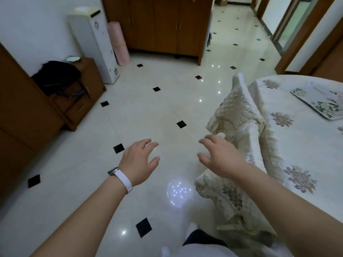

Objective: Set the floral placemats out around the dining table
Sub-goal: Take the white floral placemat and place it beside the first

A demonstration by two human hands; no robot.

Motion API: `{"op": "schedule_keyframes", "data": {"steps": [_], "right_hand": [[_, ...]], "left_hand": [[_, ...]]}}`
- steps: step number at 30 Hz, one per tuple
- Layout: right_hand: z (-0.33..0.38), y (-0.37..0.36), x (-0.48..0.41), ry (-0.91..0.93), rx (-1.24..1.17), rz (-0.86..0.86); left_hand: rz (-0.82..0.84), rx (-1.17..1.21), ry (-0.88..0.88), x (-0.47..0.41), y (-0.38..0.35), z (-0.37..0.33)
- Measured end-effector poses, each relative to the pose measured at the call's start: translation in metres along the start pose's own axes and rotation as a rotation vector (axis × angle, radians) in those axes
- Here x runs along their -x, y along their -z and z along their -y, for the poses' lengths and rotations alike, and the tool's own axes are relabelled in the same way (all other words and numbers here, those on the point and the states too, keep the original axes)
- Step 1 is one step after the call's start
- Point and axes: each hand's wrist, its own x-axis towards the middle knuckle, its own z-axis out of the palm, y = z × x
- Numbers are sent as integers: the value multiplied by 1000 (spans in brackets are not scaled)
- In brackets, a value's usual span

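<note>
The round dining table [304, 138] fills the right side, covered by a white cloth with flower prints. One floral placemat [321, 101] lies flat on it near the far right edge. Chairs with cream quilted covers [239, 112] stand against the table's left side. My left hand [140, 161], with a white watch on the wrist, hovers over the floor with its fingers spread and holds nothing. My right hand [220, 156] is stretched out beside the chair cover, fingers relaxed and empty.
A pale tiled floor [148, 112] with small black diamonds stretches ahead. On the left stands a low wooden cabinet [81, 101] with a black bag [57, 75] on it. A white narrow unit [100, 47], a pink roll [118, 43] and a wooden sideboard [163, 25] stand at the back.
</note>
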Motion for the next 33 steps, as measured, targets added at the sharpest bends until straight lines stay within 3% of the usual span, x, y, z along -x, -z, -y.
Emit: {"op": "schedule_keyframes", "data": {"steps": [8,14,23,33], "right_hand": [[2,-15,-120,36,-66,24],[-38,-11,-230,38,-110,72],[-136,50,-357,-84,-119,-11],[-197,62,-465,-241,-135,-9]], "left_hand": [[2,-37,80,-73,6,52],[26,-70,123,-199,6,69],[38,-19,-48,-394,7,20],[103,13,-201,-571,-6,27]]}}
